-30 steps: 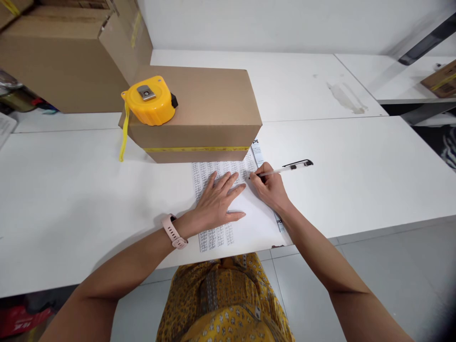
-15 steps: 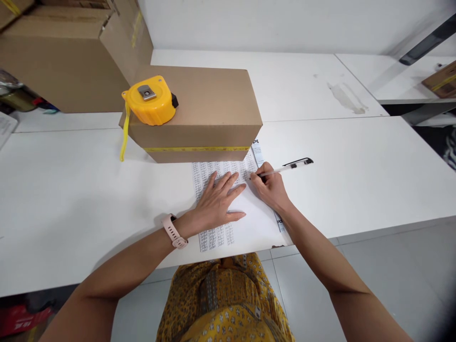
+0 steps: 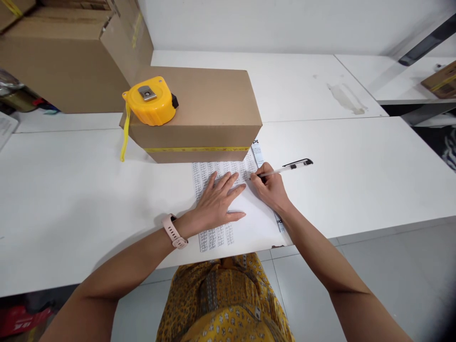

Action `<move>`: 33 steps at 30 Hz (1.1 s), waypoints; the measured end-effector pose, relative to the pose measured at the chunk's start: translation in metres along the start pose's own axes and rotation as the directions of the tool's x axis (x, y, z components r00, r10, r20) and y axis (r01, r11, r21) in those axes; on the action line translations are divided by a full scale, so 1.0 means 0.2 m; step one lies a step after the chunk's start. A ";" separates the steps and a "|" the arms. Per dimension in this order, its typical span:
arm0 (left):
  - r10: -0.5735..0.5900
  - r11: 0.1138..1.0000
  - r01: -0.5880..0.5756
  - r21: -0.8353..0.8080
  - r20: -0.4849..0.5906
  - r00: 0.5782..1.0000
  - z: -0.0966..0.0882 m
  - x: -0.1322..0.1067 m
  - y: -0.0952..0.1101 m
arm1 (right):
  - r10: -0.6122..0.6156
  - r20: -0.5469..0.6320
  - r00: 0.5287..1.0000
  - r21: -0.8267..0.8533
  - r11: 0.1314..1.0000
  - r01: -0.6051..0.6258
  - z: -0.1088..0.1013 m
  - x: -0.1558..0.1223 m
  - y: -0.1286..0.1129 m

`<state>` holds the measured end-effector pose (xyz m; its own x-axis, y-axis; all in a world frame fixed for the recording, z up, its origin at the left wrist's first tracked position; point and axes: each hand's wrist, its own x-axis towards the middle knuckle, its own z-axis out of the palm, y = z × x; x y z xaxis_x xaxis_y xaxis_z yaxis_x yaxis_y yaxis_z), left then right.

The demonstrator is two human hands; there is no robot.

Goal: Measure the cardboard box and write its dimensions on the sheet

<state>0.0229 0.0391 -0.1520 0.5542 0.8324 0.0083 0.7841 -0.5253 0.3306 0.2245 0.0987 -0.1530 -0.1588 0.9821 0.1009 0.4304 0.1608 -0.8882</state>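
My right hand point(image 3: 270, 188) grips a pen point(image 3: 292, 166) with a clear barrel and black clip, its tip down at the sheet of paper point(image 3: 253, 219). Columns of handwriting cover the paper's left and upper parts; the lower right is blank. Flat on the sheet, fingers spread, rests my left hand point(image 3: 217, 203), which holds nothing. Beyond both hands a closed cardboard box point(image 3: 199, 137) with yellow tape stands at the paper's top edge. A yellow tape measure point(image 3: 151, 101) with a wrist strap lies on the box's left end. Printed sheets point(image 3: 257, 153) show from under the paper's right side.
Larger cardboard boxes point(image 3: 64, 61) stand at the back left of the white table point(image 3: 342, 175). Another taped box point(image 3: 441, 81) is at the far right. The table's front edge runs just before my body, and a wall closes off the back.
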 end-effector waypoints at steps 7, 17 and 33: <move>-0.001 1.000 0.001 -0.001 0.023 1.000 -0.01 0.00 0.00 | -0.005 -0.022 1.000 -0.009 1.000 0.005 0.00 0.00 0.01; 0.013 1.000 -0.013 0.000 -0.006 1.000 0.01 0.00 -0.01 | 0.001 -0.022 1.000 -0.026 1.000 -0.002 0.00 0.00 0.00; 0.004 1.000 -0.004 -0.003 -0.002 1.000 0.00 0.00 0.00 | -0.056 -0.203 0.978 -0.018 0.998 0.053 -0.03 0.01 0.03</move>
<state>0.0223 0.0394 -0.1519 0.5569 0.8305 0.0118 0.7810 -0.5284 0.3330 0.2311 0.1019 -0.1551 0.0006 0.9710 0.2390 0.4372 0.2147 -0.8734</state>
